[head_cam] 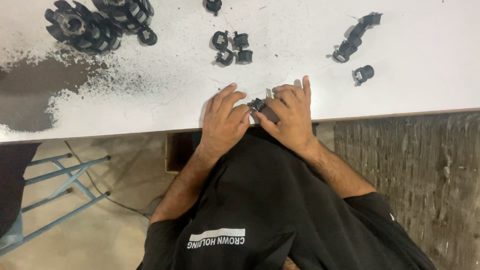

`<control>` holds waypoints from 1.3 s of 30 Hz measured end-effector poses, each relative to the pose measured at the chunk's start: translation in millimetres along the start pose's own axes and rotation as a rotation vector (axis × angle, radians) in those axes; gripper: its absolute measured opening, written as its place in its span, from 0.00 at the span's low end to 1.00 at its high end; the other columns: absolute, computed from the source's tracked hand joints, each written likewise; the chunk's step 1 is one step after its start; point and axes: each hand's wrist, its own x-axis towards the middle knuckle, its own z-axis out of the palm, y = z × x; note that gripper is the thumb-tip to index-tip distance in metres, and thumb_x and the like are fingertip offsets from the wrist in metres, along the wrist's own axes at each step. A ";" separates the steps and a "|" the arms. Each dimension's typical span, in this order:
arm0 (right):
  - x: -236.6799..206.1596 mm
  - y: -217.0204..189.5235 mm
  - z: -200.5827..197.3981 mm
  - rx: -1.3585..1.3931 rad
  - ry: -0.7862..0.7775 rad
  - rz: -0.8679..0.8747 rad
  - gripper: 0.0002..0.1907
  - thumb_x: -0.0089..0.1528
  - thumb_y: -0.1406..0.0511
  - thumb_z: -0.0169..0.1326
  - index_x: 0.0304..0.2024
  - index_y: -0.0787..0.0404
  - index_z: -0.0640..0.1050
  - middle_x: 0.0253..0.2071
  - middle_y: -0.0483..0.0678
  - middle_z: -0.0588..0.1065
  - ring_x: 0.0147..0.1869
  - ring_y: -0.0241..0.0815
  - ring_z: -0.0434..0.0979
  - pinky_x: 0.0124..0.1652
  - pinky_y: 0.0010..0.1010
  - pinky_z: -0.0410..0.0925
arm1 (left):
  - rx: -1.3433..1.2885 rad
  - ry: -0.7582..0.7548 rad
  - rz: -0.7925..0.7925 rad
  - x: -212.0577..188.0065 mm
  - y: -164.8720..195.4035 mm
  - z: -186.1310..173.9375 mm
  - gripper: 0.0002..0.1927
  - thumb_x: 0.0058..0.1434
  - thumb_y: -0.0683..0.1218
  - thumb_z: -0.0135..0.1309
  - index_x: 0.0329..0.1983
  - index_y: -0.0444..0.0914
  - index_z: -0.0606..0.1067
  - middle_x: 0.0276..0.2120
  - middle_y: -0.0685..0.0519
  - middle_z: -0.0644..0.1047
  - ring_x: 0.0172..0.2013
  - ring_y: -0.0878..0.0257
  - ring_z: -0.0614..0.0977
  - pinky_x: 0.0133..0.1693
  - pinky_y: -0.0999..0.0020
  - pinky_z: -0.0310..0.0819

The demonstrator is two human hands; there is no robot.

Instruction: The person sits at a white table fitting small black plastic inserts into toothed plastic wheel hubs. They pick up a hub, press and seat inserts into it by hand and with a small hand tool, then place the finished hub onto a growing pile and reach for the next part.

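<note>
Surface: white worktable with a wooden front edge, seen from above; a dark worn patch with black speckling spreads across its left part.
Floor: pale concrete below the table edge, with a blue metal frame at lower left and a rough grey panel at right.
Hands: two, both resting at the table's near edge, side by side and touching around one part.
Left hand: fingers curled, fingertips pressed against the small black part from its left side.
Right hand: fingers bent over the part from the right; thumb and fingers pinch it together with a dark flat piece beneath.
Small black part: one, held between both hands just above the table's front edge; black, roughly round, with a pale glint beside it; mostly covered by fingers, so finer detail cannot be told.
Large black rotor-like pieces: two, ribbed and drum-shaped, at upper left, touching each other.
Cluster of small black parts: four, close together at top centre.
Single part at the top edge: one, partly cut off.
Joined string of parts: about three or four in a slanted row at upper right; exact count cannot be told.
Lone part: one, just below that row.
Clothing: black shirt with short sleeves.
</note>
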 end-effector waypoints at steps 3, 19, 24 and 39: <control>1.3 1.0 -3.0 0.028 -0.034 -0.024 0.18 0.55 0.61 0.71 0.44 0.61 0.81 0.46 0.50 0.71 0.63 0.53 0.69 0.73 0.67 0.46 | 0.030 0.004 0.075 5.7 3.8 1.3 0.09 0.60 0.38 0.63 0.40 0.39 0.75 0.52 0.52 0.75 0.64 0.52 0.74 0.58 0.54 0.71; 3.2 0.4 -6.5 0.035 -0.070 -0.032 0.18 0.56 0.61 0.70 0.44 0.60 0.81 0.46 0.49 0.71 0.63 0.52 0.69 0.74 0.65 0.44 | -0.392 -0.129 -0.370 6.3 -0.8 -9.6 0.07 0.59 0.38 0.61 0.36 0.37 0.74 0.34 0.53 0.77 0.34 0.57 0.80 0.35 0.62 0.76; 5.8 -2.5 -8.0 0.029 -0.076 -0.033 0.17 0.56 0.61 0.70 0.44 0.61 0.81 0.46 0.49 0.71 0.63 0.52 0.69 0.74 0.64 0.44 | -0.378 -0.079 -0.340 6.8 -2.6 -6.2 0.06 0.59 0.38 0.60 0.36 0.37 0.73 0.34 0.51 0.77 0.31 0.57 0.80 0.32 0.62 0.75; -18.6 -8.2 15.1 0.317 0.138 -0.083 0.16 0.60 0.74 0.62 0.49 0.63 0.74 0.44 0.54 0.76 0.56 0.54 0.79 0.72 0.59 0.59 | -0.563 -0.104 -0.426 -2.1 0.2 9.5 0.08 0.59 0.37 0.58 0.33 0.35 0.70 0.27 0.51 0.76 0.29 0.59 0.79 0.31 0.63 0.73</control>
